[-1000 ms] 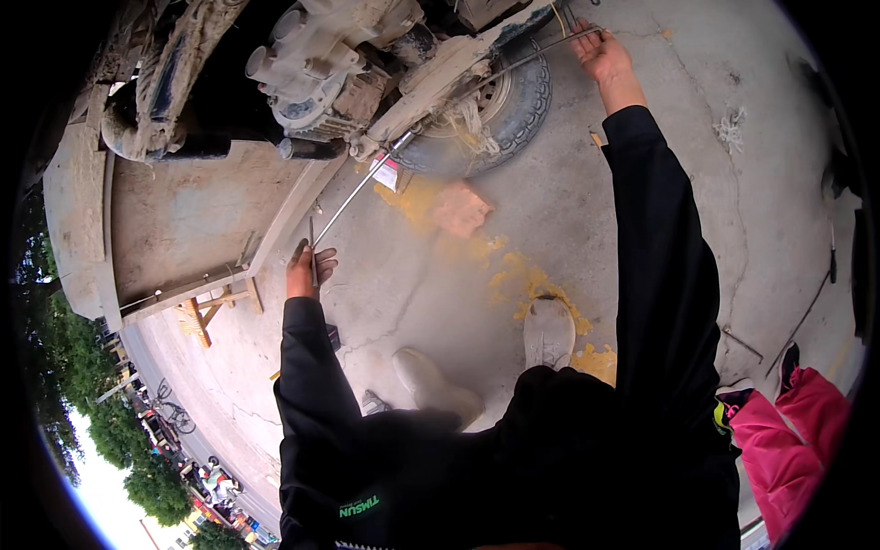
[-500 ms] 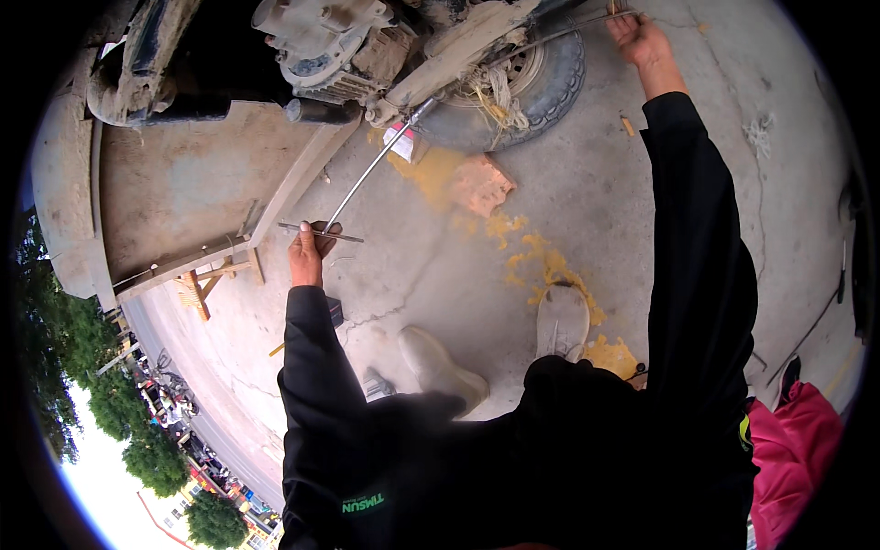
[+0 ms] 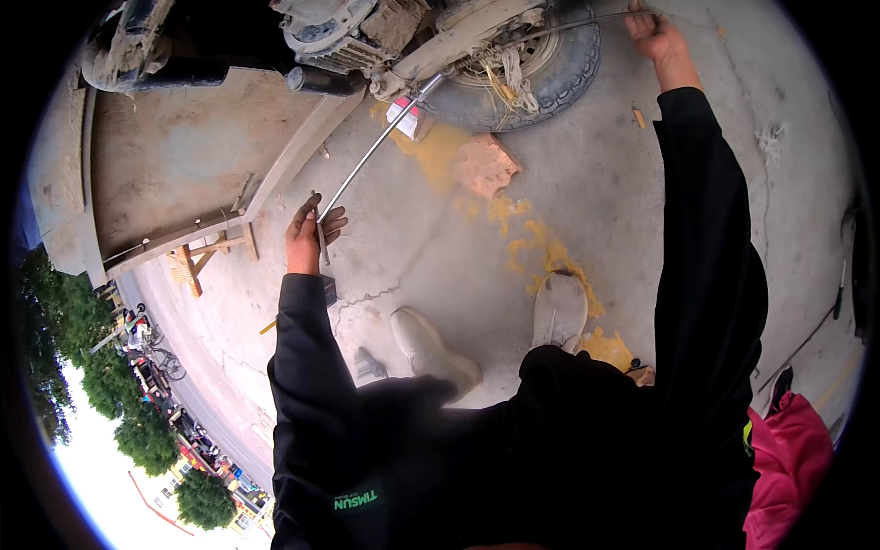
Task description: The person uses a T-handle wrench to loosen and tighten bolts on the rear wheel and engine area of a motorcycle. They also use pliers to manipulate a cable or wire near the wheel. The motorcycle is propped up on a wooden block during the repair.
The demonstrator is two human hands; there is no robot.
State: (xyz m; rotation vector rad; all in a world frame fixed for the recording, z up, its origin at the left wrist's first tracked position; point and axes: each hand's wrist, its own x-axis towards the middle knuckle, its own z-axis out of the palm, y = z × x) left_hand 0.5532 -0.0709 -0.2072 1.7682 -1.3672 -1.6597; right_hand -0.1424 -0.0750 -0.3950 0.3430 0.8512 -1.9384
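My left hand (image 3: 307,240) is at the T-handle wrench (image 3: 371,151), fingers loosely around its crossbar. The wrench's long shiny shaft slants up to a fitting beside the wheel (image 3: 550,96) of a muddy vehicle. At the top right, my right hand (image 3: 653,38) has its fingers closed on the end of a thin metal rod (image 3: 587,22). That rod reaches left across the wheel toward the hub, where its far end is hard to make out. Tangled pale cord (image 3: 515,84) hangs at the hub.
A dirty engine casing (image 3: 344,37) and a brown metal panel (image 3: 174,156) fill the upper left. On the concrete lie a broken brick (image 3: 486,165), yellow powder (image 3: 541,247) and a red-and-white packet (image 3: 403,117). A wooden stool (image 3: 197,261) stands left; a person's red trousers (image 3: 788,467) show lower right.
The wrench's crossbar has turned from nearly level to nearly upright, and my left fingers have spread around it. My right hand stays at the rod's end. The whole view has shifted slightly.
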